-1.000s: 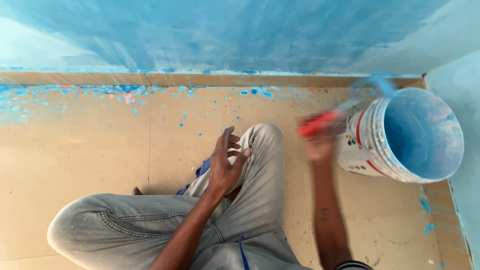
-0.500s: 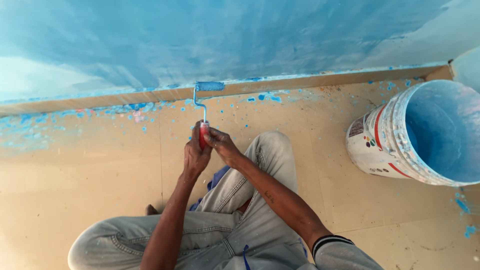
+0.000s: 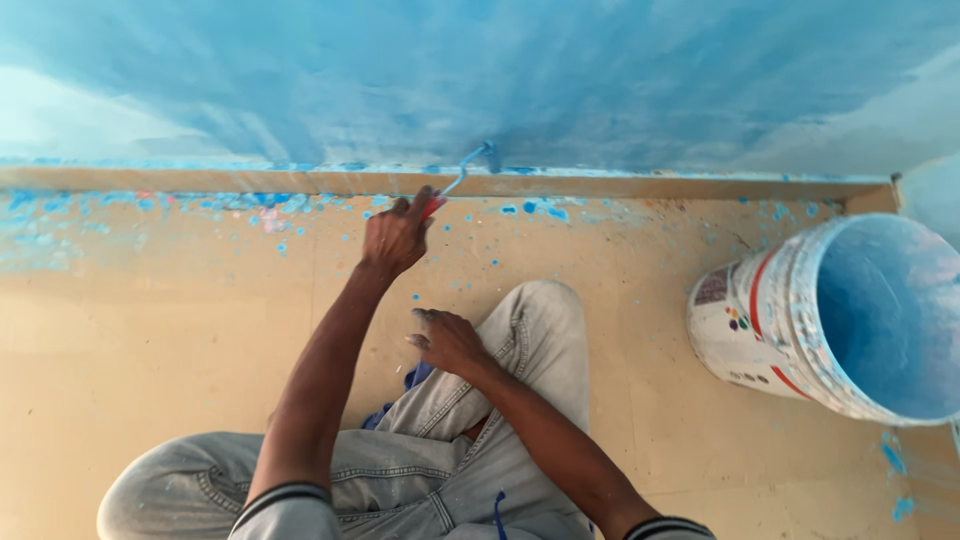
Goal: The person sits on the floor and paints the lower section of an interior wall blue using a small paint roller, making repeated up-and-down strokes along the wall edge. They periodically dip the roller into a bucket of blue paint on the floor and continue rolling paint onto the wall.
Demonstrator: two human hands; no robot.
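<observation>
Blue wall (image 3: pixel 560 70), blue-speckled tan floor (image 3: pixel 150 330)

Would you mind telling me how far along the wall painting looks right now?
Done: most of the wall above the floor edge already carries blue paint. In hand: the left hand holds a small roller against the bottom of the wall, while the right hand rests on the knee. Left: a paler patch at the far left looks thinly covered, and the bucket stands nearby.

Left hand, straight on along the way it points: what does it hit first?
The left hand holds a red-handled roller and points up toward the wall. Going straight on, it would probably meet the tan skirting strip at the wall's foot first, then the blue wall. Depth is unclear from above.
</observation>
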